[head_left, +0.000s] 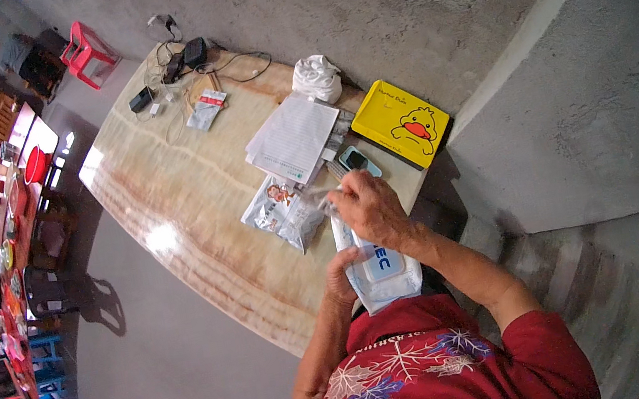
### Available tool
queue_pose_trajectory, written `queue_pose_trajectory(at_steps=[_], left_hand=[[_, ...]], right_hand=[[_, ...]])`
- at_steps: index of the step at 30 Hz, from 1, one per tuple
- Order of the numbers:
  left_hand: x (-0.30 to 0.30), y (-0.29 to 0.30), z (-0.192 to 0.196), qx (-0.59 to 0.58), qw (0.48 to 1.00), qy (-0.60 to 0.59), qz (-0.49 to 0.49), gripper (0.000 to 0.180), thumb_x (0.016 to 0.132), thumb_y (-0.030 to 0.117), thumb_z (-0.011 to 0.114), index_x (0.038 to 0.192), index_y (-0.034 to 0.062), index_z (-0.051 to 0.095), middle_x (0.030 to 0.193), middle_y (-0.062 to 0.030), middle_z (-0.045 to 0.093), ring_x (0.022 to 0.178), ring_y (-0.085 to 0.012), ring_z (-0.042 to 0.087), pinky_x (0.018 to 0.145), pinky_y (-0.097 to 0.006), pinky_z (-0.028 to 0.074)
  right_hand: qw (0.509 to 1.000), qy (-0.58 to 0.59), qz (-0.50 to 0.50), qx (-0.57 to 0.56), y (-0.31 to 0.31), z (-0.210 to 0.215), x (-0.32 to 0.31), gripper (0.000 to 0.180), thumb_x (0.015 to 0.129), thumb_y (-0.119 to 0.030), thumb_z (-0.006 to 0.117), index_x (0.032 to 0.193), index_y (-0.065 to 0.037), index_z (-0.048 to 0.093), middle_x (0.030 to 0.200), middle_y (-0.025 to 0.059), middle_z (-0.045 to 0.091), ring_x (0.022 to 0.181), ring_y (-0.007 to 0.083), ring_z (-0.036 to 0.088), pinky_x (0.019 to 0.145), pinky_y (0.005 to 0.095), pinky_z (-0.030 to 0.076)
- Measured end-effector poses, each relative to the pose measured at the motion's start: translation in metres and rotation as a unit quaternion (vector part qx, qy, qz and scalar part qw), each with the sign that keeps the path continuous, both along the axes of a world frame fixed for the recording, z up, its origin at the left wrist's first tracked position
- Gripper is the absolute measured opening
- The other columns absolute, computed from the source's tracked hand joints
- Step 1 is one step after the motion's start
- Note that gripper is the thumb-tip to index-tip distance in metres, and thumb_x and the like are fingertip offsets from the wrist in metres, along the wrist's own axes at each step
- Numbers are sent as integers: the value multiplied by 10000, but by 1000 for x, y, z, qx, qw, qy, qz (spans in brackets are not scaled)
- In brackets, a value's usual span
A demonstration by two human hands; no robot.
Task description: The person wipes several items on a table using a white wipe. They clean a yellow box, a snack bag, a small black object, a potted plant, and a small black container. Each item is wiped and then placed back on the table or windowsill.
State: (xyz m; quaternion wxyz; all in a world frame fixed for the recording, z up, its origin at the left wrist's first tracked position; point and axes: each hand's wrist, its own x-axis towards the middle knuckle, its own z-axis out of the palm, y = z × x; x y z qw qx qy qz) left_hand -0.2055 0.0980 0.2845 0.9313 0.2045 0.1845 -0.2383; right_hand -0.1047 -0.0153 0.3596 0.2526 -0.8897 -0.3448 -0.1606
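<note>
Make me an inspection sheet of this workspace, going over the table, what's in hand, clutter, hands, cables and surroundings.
Surface: glossy beige veined table.
Job's things: white pack with a lid panel, in front of the red shirt.
Clutter: silver packet, paper sheets, white bundle, yellow duck-print case, small red-and-grey packet.
Hands: left hand grips the pack's left side; right hand is at its far end, with something whitish and blurred by the fingertips.
Cables: dark, loosely strewn by a black box at the table's far end.
Surroundings: grey wall, red chair, another person in the background.
</note>
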Motion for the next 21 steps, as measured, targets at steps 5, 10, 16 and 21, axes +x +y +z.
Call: queue_pose_trajectory(at_steps=[5, 10, 16, 21], left_hand=[[6, 1, 0, -21, 999, 25, 10, 472, 686, 153, 541, 1126, -15, 507, 1007, -143, 614, 909, -272, 604, 861, -435, 469], [10, 0, -6, -72, 996, -8, 59, 551, 675, 160, 538, 1199, 11, 458, 1084, -149, 588, 954, -295, 593, 882, -445, 461], [11, -4, -12, -83, 992, -18, 88, 578, 690, 188, 542, 1230, 16, 425, 1125, -155, 566, 968, -312, 585, 878, -439, 465], [12, -3, -23, -92, 993, -11, 78, 561, 717, 252, 550, 1221, 29, 442, 1115, -151, 574, 978, -308, 580, 886, -431, 457]], right_hand=[[993, 102, -44, 51, -24, -6, 16, 202, 737, -8, 582, 939, -17, 571, 905, 93, 457, 813, 250, 518, 699, 335, 461], [992, 120, 47, 1, -51, -14, -19, 211, 720, -2, 576, 930, -1, 556, 963, 111, 499, 884, 286, 529, 773, 370, 458], [981, 174, 73, -39, -71, -12, -65, 173, 709, -8, 577, 879, -1, 543, 910, 133, 511, 845, 298, 548, 722, 375, 480], [976, 181, 116, -23, -77, -7, -89, 210, 708, -66, 612, 893, -17, 525, 852, 115, 486, 801, 287, 540, 686, 378, 483]])
